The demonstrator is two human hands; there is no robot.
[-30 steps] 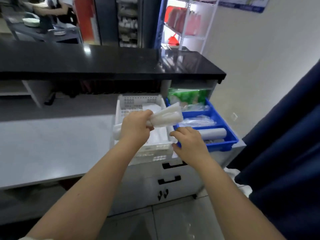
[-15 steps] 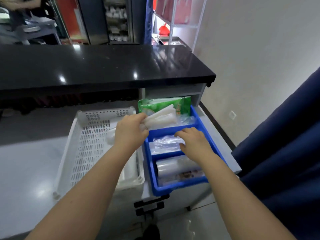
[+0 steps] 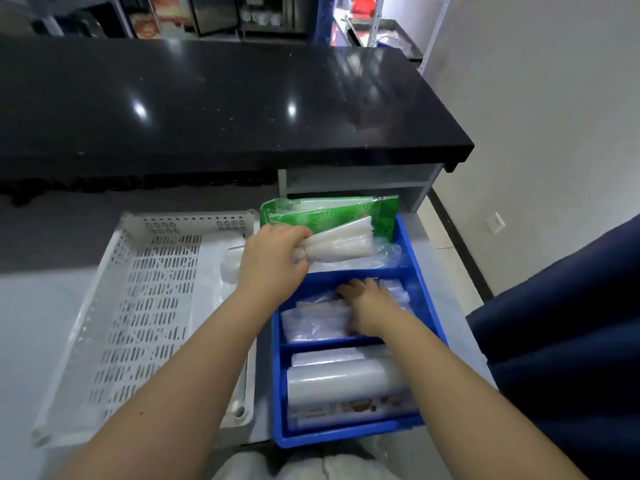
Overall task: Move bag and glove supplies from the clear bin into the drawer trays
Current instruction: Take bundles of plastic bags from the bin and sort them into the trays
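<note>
My left hand [image 3: 273, 258] is shut on a folded bundle of white plastic bags [image 3: 341, 242], held over the far compartment of the blue divided tray [image 3: 424, 299]. My right hand [image 3: 367, 303] reaches into the middle compartment, fingers spread flat on clear plastic packets [image 3: 315, 320]. The near compartment holds a clear roll of bags [image 3: 343, 379] above a printed box. A green pack [image 3: 332, 216] leans at the tray's far end. The white perforated bin [image 3: 138, 306] stands to the left, with a white sheet along its right side.
A black countertop [image 3: 225, 98] overhangs at the back. A grey work surface [image 3: 20, 323] spreads to the left of the bin. A dark blue cloth [image 3: 561, 334] hangs at the right, next to a white wall with a socket [image 3: 496, 222].
The view has tilted down and closer over the trays. My left hand carried the white bundle right, over the blue tray's far compartment. My right hand went from the tray's rim into the middle compartment.
</note>
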